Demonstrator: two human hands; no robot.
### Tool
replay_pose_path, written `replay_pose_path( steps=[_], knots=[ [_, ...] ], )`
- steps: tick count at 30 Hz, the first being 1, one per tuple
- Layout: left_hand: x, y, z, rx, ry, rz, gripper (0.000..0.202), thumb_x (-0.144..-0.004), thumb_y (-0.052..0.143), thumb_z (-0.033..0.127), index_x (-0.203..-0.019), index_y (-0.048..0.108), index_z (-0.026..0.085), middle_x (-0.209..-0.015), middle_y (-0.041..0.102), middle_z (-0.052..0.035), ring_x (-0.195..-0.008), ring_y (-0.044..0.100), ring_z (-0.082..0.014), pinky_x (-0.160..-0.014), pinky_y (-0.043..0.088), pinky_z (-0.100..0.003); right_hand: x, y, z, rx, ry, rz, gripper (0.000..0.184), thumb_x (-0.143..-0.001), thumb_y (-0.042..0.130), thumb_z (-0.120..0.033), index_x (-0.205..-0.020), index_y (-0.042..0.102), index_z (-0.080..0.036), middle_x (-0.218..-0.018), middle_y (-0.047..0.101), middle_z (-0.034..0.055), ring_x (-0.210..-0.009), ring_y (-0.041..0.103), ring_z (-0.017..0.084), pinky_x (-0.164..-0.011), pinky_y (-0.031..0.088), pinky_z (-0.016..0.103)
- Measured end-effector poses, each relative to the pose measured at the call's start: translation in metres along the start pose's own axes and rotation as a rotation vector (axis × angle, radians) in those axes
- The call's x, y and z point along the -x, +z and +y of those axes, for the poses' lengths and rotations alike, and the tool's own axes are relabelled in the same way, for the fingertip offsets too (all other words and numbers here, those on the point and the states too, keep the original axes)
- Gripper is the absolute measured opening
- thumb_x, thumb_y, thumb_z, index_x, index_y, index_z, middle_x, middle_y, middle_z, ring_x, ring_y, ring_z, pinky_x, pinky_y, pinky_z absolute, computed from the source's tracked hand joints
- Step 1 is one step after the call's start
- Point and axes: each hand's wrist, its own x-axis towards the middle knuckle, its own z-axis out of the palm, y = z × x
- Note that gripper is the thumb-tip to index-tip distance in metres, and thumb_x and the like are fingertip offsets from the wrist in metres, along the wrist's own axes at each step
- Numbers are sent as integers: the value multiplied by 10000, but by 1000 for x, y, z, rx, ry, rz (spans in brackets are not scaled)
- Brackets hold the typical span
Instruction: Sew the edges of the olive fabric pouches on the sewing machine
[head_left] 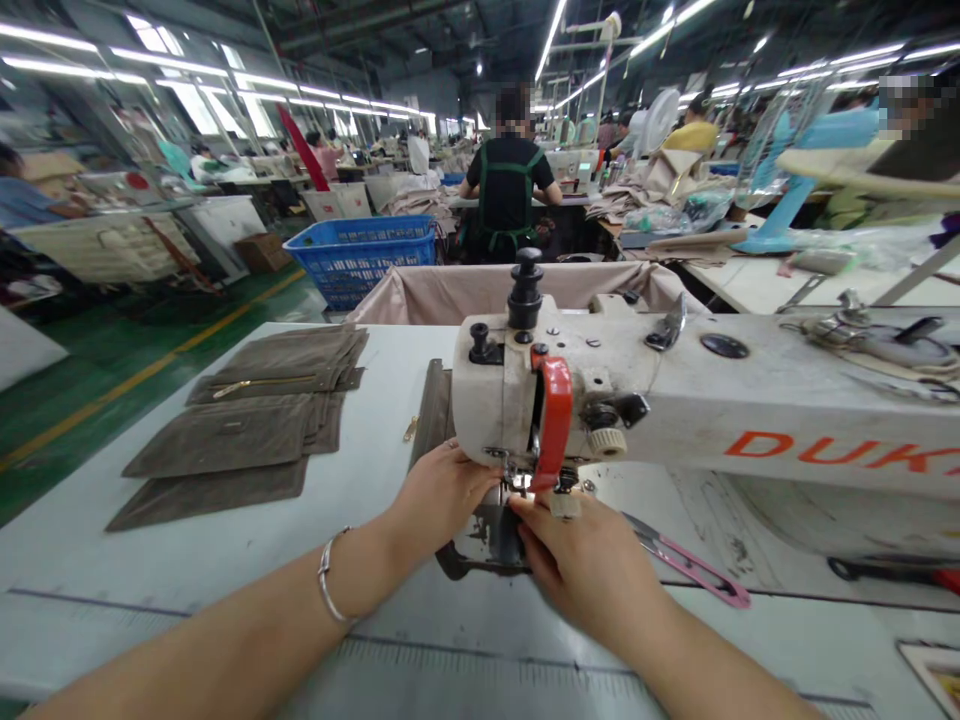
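Observation:
My left hand (446, 500), with a bracelet at the wrist, lies on a dark grey-brown fabric piece (429, 405), its fingertips close to the presser foot (519, 483) of a white sewing machine (600, 360). To the right of the foot is my right hand (589, 550), its fingers drawn together beside the needle area. What those right fingers grip is hidden by the hand itself. A dark metal machine bed (487, 545) shows between the two hands. An orange-red guard (555, 420) hangs in front of the needle.
Stacked grey-brown fabric pouches (232, 435), one with a gold zipper, lie on the left of the table. A zipper pull (410, 429) rests nearby. Pink-handled thread snips (697, 570) lie at right. Behind stand a blue basket (364, 255), a cloth-lined bin (450, 290) and a seated person (511, 180).

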Motion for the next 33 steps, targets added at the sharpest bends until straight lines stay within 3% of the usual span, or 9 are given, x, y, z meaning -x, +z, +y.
replay_pose_path(
  steps=[3, 5, 9, 11, 14, 18, 26, 30, 33],
  knots=[
    [2, -8, 5, -20, -15, -69, 244, -912, 499, 54, -1005, 695, 165, -1032, 726, -63, -1025, 656, -239, -935, 502, -367, 2, -3, 1, -35, -13, -16, 285, -918, 521, -157, -1167, 658, -186, -973, 649, 89, -882, 595, 233, -769, 495, 348],
    [4, -18, 12, -40, -24, -120, 242, -870, 505, 33, -974, 696, 139, -959, 727, -85, -939, 676, -251, -853, 528, -364, 4, -5, 3, -65, -39, -14, 277, -914, 532, -145, -1153, 665, -189, -974, 643, 86, -911, 591, 226, -794, 490, 338],
    [13, -35, 20, 41, -57, -263, 183, -865, 556, 100, -827, 713, 186, -775, 705, -21, -718, 669, -187, -675, 524, -281, 8, -9, 5, -97, -88, -10, 335, -879, 566, -114, -1183, 664, -214, -949, 629, 75, -917, 582, 223, -796, 485, 337],
    [17, -38, 18, 129, -57, -264, 181, -890, 558, 124, -873, 719, 204, -858, 704, -17, -813, 662, -182, -756, 524, -287, 8, -11, 5, -95, -98, -30, 383, -869, 563, -103, -1221, 650, -226, -958, 631, 72, -917, 580, 228, -791, 482, 347],
    [25, -33, 11, 199, -49, -150, 187, -916, 536, 117, -1012, 679, 189, -1056, 665, -46, -1012, 608, -197, -937, 486, -342, 6, -14, 4, -68, -113, -78, 431, -879, 540, -105, -1284, 611, -238, -1000, 635, 75, -933, 579, 233, -805, 474, 365],
    [32, -27, 11, 235, -73, -127, 190, -933, 497, 105, -1052, 625, 179, -1074, 634, -48, -1029, 587, -189, -968, 482, -357, 3, -16, 0, -32, -111, -151, 463, -898, 527, -136, -1345, 550, -252, -1051, 628, 70, -939, 574, 239, -809, 462, 380],
    [33, -28, 28, 75, 137, -141, 363, -942, 443, 87, -1278, 558, 161, -1331, 562, -110, -1240, 511, -240, -1044, 467, -433, 8, -14, -9, -27, -75, -160, 281, -864, 560, -149, -1134, 625, -193, -1043, 639, 65, -959, 553, 252, -844, 437, 400],
    [32, -29, 34, -32, 252, -221, 388, -925, 442, 51, -1292, 556, 103, -1325, 581, -126, -1277, 485, -243, -1100, 408, -419, 13, -15, -8, -102, -164, -197, 237, -755, 562, -108, -954, 616, -226, -998, 630, 18, -901, 542, 225, -781, 433, 368],
    [33, -33, 40, -56, 281, -213, 334, -955, 494, 144, -1278, 581, 123, -1294, 612, -107, -1257, 500, -235, -1123, 379, -408, 12, -15, -8, -150, -152, -185, 278, -709, 537, -79, -931, 608, -231, -979, 625, 9, -902, 534, 214, -784, 430, 353]
  ],
)
